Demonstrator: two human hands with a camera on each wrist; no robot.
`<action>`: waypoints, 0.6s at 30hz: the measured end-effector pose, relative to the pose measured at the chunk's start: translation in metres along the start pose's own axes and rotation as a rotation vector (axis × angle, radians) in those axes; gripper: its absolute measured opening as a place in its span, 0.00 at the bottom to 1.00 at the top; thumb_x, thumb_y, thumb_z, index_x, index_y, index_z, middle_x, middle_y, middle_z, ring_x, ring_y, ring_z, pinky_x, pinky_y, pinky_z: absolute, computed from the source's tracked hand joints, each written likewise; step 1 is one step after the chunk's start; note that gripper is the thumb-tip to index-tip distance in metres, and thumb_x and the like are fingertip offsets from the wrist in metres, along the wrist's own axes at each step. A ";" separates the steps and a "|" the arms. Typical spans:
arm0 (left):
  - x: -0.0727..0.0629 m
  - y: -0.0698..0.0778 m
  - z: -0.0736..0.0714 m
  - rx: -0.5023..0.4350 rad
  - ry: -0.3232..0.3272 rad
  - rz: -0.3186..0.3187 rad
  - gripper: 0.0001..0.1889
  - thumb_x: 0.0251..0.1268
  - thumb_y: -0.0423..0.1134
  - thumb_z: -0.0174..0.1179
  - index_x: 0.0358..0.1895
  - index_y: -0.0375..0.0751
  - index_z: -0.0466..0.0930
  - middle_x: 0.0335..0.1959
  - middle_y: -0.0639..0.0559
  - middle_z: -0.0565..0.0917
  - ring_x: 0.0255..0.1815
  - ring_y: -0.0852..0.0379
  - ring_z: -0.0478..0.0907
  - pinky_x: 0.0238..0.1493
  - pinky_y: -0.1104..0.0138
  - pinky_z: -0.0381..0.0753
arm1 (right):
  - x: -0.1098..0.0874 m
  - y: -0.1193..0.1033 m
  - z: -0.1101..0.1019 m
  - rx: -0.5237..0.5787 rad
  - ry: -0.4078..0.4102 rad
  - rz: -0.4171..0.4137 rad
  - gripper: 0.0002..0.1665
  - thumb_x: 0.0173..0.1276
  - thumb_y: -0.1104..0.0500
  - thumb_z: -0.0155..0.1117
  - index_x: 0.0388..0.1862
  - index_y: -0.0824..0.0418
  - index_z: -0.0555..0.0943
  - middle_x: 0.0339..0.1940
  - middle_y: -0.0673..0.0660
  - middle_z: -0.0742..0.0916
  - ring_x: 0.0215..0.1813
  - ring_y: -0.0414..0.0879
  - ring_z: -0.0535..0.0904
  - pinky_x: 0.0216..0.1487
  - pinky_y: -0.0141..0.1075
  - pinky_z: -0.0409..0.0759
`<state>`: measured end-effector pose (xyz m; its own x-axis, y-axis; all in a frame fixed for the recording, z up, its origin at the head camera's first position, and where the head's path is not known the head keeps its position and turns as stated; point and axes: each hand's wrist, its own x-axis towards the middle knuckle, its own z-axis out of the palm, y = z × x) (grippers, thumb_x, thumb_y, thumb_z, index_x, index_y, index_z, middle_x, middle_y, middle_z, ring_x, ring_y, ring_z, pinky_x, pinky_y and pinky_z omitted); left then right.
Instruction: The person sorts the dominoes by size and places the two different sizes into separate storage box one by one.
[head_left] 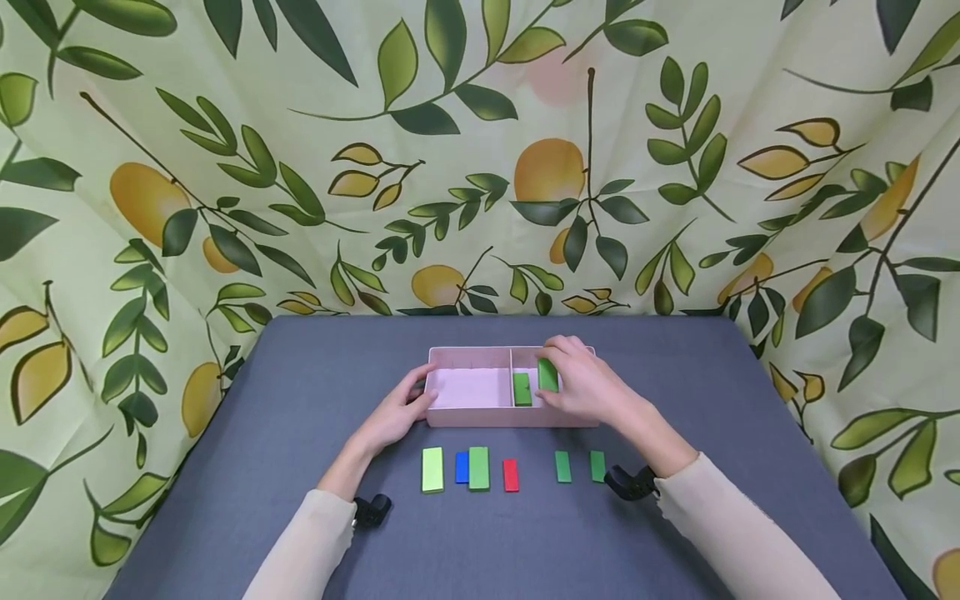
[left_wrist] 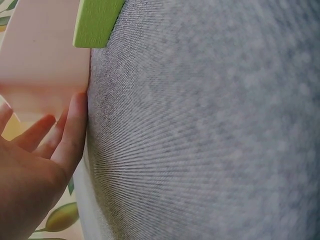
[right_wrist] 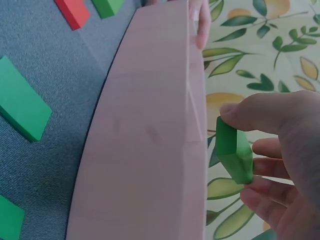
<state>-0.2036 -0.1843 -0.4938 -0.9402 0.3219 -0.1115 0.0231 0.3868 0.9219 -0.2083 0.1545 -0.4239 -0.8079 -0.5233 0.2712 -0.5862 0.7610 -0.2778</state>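
My right hand [head_left: 588, 379] pinches a green block [head_left: 548, 375] between thumb and fingertips, over the right compartment of the pink box [head_left: 480, 417]. In the right wrist view that green block [right_wrist: 234, 152] is held above the level of the box rim. Another green block [head_left: 522, 389] stands inside the same compartment, beside the divider [head_left: 512, 377]. My left hand [head_left: 390, 417] rests against the left end of the box, its fingers fairly straight along the wall in the left wrist view. The wide left compartment [head_left: 472, 387] shows its bare pink floor.
In front of the box, a row of blocks lies on the grey-blue table [head_left: 337, 367]: light green [head_left: 432, 470], blue [head_left: 461, 467], green [head_left: 478, 468], red [head_left: 511, 476] and two small dark green ones, one [head_left: 563, 467] left of the other [head_left: 597, 466]. A leaf-patterned curtain [head_left: 480, 167] hangs behind.
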 end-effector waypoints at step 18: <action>-0.001 0.001 0.001 -0.012 0.004 0.009 0.30 0.80 0.44 0.53 0.80 0.50 0.58 0.80 0.41 0.58 0.72 0.40 0.68 0.61 0.53 0.79 | 0.019 0.022 0.036 0.044 -0.179 0.063 0.33 0.53 0.54 0.81 0.55 0.67 0.82 0.52 0.59 0.83 0.53 0.55 0.76 0.51 0.47 0.77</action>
<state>-0.2019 -0.1831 -0.4934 -0.9413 0.3218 -0.1016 0.0276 0.3737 0.9271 -0.2390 0.1472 -0.4580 -0.8386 -0.5381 0.0850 -0.5333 0.7788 -0.3304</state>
